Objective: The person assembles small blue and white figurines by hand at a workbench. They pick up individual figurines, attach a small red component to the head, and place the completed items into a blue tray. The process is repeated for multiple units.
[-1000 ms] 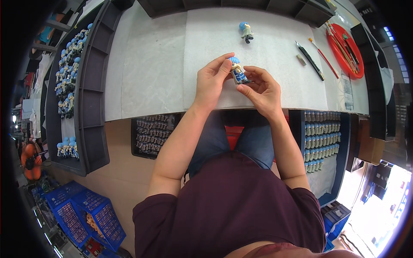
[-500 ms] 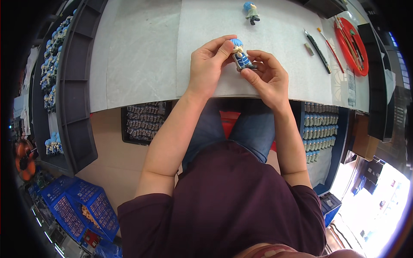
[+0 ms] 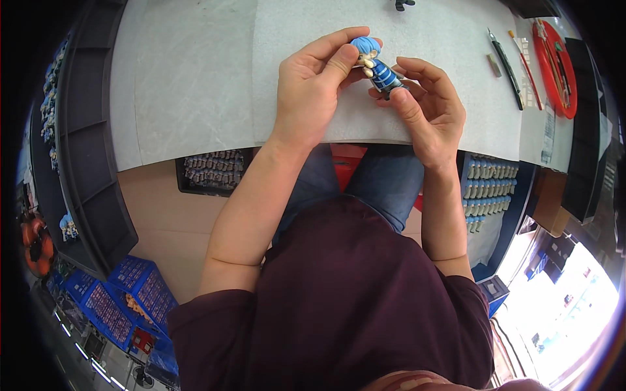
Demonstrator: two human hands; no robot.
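A small painted figurine (image 3: 382,73) with blue hair and a blue plaid outfit is held above the table, tilted with its head toward the upper left. My left hand (image 3: 308,91) pinches its head between thumb and fingers. At the figurine's feet, my right hand (image 3: 435,111) has its thumb against the lower end and its fingers curled behind. The figurine hides part of the right fingers. At the top edge of the picture, only the dark feet of a second figurine (image 3: 404,5) show on the table.
On the table's right lie a small grey block (image 3: 493,66), a black pen-like knife (image 3: 506,70), a red paintbrush (image 3: 527,72) and a red tray (image 3: 570,109) holding brushes. Black trays (image 3: 81,130) of figurines stand left. Below the table edge are trays of figurines (image 3: 488,189) and dark parts (image 3: 212,171).
Both hands and the figurine sit slightly higher and farther right in the picture. The whole view has shifted, pushing the second figurine mostly out at the top. The hold looks the same.
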